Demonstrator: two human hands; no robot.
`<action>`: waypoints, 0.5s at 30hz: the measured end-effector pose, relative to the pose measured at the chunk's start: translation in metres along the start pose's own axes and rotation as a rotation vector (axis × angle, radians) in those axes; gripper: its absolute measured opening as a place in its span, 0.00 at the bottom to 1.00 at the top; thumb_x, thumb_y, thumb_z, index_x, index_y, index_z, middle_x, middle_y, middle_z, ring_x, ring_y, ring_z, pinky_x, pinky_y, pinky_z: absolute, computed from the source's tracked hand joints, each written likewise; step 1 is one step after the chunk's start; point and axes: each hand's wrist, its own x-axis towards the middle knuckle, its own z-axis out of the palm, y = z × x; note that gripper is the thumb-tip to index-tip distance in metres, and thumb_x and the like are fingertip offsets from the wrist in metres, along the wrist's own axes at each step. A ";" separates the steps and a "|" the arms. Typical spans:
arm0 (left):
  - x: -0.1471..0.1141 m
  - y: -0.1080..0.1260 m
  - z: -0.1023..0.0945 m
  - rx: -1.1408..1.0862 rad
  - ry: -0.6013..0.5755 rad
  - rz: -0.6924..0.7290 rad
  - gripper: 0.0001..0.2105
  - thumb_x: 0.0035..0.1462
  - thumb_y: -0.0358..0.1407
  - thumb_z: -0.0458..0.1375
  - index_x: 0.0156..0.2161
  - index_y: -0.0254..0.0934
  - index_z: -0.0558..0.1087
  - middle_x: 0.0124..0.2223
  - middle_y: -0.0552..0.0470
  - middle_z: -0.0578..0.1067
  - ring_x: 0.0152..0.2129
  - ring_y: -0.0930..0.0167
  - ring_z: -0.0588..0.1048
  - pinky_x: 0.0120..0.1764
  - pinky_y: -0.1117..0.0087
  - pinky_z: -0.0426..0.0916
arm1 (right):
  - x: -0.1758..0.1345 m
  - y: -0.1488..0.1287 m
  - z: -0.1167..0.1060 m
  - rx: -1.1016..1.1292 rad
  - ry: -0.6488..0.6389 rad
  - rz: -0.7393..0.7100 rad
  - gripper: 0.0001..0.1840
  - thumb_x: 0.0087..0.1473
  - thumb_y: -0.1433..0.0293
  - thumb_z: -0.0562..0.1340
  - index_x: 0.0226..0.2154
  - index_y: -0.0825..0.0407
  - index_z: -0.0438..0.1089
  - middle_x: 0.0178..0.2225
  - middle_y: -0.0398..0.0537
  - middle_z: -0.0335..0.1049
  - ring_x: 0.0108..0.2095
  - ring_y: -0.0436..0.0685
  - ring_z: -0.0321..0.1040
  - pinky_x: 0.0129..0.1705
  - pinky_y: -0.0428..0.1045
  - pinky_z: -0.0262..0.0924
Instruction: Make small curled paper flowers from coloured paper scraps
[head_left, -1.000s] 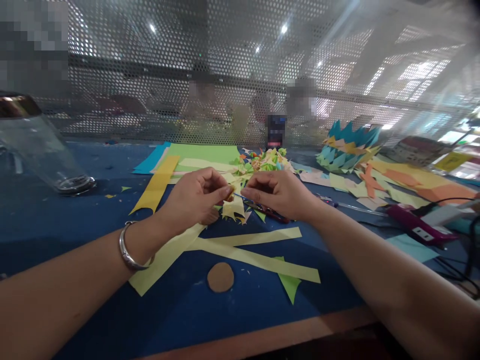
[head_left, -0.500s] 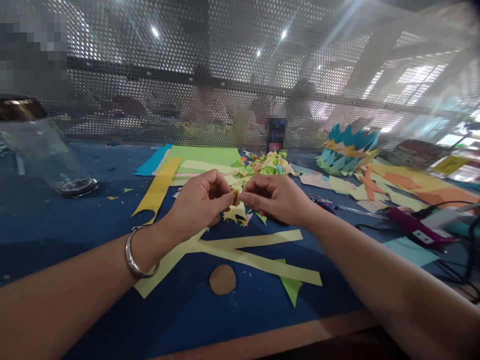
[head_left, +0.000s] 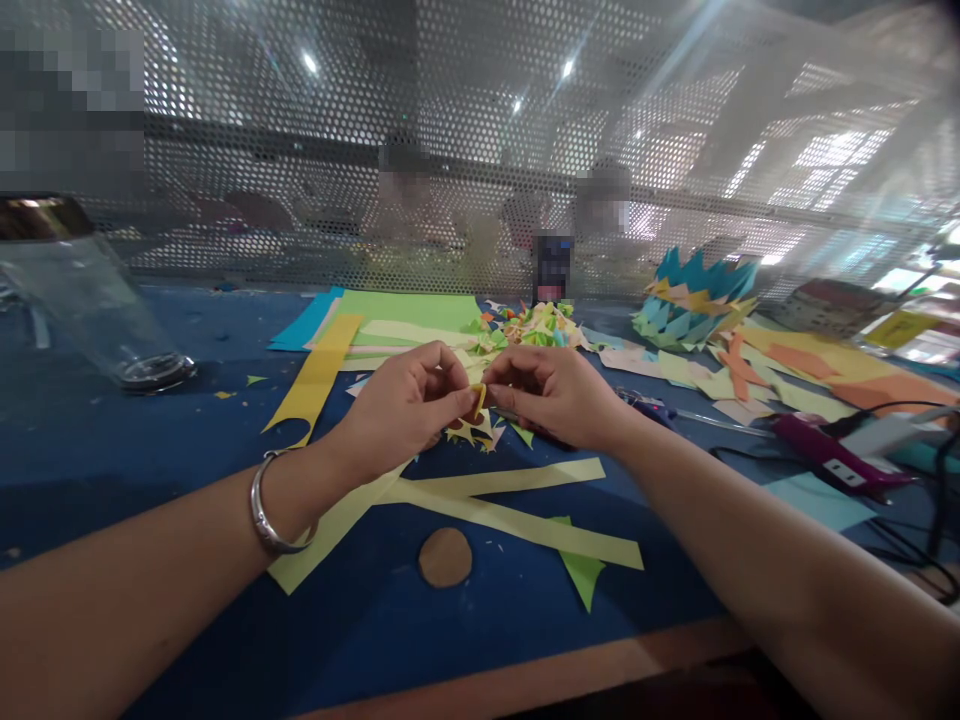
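Observation:
Between my fingertips is a small folded piece of yellow paper (head_left: 478,399). My left hand (head_left: 411,405), with a silver bangle on its wrist, pinches the piece from the left. My right hand (head_left: 551,397) closes on its right edge with thumb and forefinger. Cut paper scraps (head_left: 470,430) lie just below the fingers. Nearer to me, pale yellow paper strips (head_left: 517,525) cross on the blue table (head_left: 337,640). A round brown cardboard disc (head_left: 445,558) lies flat there, and a green paper scrap (head_left: 583,580) sits partly under a strip.
A clear jar (head_left: 97,310) stands at left. Behind my hands are green paper sheets (head_left: 420,308), a yellow strip (head_left: 319,375) and a scrap heap (head_left: 544,325). At right are a blue paper crown-like piece (head_left: 697,300), a purple glue gun (head_left: 836,457) and cables. A perforated screen (head_left: 480,130) rises behind.
The yellow paper piece has turned between my fingers and its folded edge now shows more. Both hands have barely shifted; the things on the table lie as before.

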 end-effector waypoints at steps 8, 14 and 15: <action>0.000 0.000 -0.001 0.053 0.016 -0.008 0.08 0.59 0.37 0.61 0.35 0.39 0.65 0.30 0.52 0.79 0.15 0.78 0.67 0.19 0.75 0.60 | 0.000 -0.002 0.000 -0.042 -0.017 0.005 0.04 0.57 0.70 0.63 0.34 0.55 0.71 0.21 0.37 0.63 0.20 0.45 0.60 0.23 0.43 0.54; -0.002 0.002 -0.002 0.325 0.147 0.176 0.09 0.58 0.39 0.62 0.34 0.38 0.67 0.30 0.53 0.76 0.24 0.73 0.74 0.26 0.73 0.66 | -0.001 -0.005 0.001 -0.034 0.013 0.051 0.09 0.58 0.65 0.64 0.32 0.55 0.71 0.20 0.37 0.62 0.18 0.45 0.62 0.20 0.43 0.55; -0.002 0.002 -0.002 0.349 0.165 0.193 0.09 0.58 0.39 0.62 0.34 0.38 0.67 0.30 0.53 0.76 0.24 0.73 0.74 0.27 0.73 0.66 | 0.000 -0.005 0.001 -0.028 0.011 0.052 0.09 0.58 0.65 0.64 0.32 0.55 0.71 0.21 0.37 0.62 0.18 0.46 0.63 0.20 0.42 0.56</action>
